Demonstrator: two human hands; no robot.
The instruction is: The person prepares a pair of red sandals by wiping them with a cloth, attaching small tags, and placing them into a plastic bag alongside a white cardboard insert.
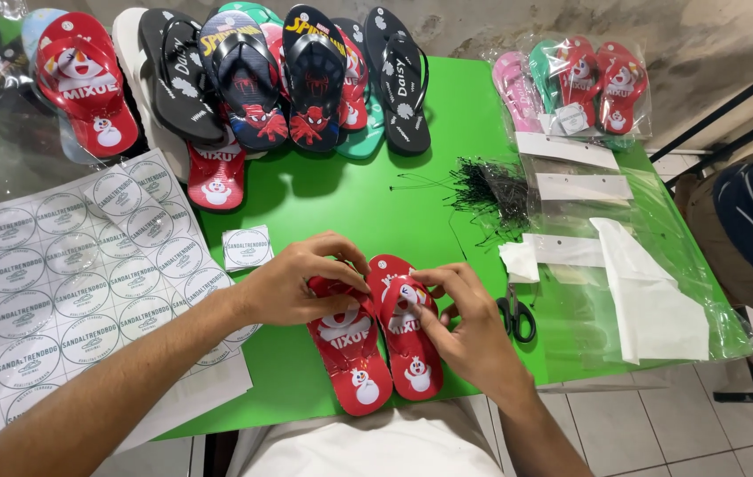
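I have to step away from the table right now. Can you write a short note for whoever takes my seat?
Left hand and right hand both grip the straps of a pair of red flip-flops lying side by side at the near edge of the green table. Sticker sheets lie left, scissors right, black ties behind. Loose flip-flops wait at the far edge; bagged pairs far right.
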